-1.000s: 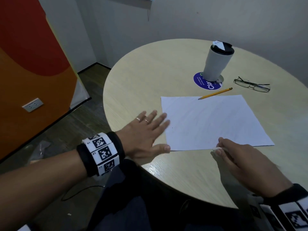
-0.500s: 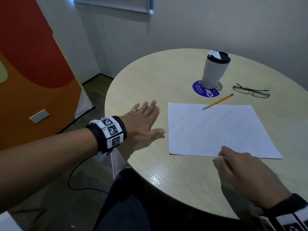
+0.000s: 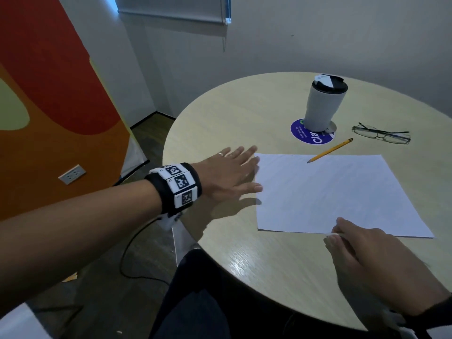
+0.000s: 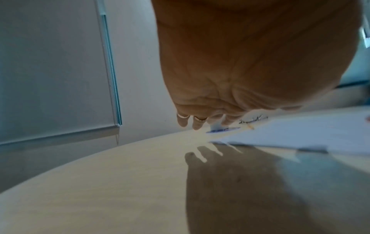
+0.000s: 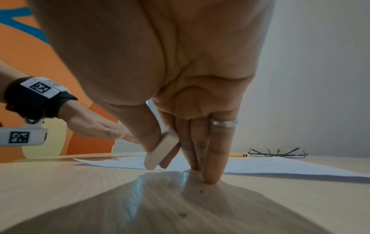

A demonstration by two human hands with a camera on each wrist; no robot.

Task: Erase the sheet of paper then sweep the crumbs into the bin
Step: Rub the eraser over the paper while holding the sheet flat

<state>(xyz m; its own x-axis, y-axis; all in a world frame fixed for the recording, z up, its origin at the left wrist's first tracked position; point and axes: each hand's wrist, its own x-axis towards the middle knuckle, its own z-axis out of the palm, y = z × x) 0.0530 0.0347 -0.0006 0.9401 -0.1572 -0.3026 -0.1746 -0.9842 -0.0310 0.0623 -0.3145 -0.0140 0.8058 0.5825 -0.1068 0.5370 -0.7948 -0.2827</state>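
A white sheet of paper [image 3: 327, 192] lies flat on the round pale wood table [image 3: 244, 118]. My right hand [image 3: 367, 260] rests at the sheet's near edge and pinches a white eraser [image 5: 160, 152] between thumb and forefinger, its lower end at the paper edge. The other fingers [image 5: 212, 166] press down on the table. My left hand [image 3: 232, 174] hovers flat just above the table at the sheet's left edge, fingers straight, holding nothing. A few dark crumbs [image 5: 183, 214] lie on the table near my right hand. No bin is in view.
Beyond the sheet stand a white travel mug [image 3: 322, 104] on a blue round coaster [image 3: 310, 135], a yellow pencil [image 3: 330, 150] and folded glasses [image 3: 381, 137]. A cable [image 3: 137, 265] runs over the floor left of the table, by an orange wall panel [image 3: 49, 94].
My left hand drew back left off the sheet's near corner, then came back toward its left edge. The right hand with the eraser has stayed at the near edge.
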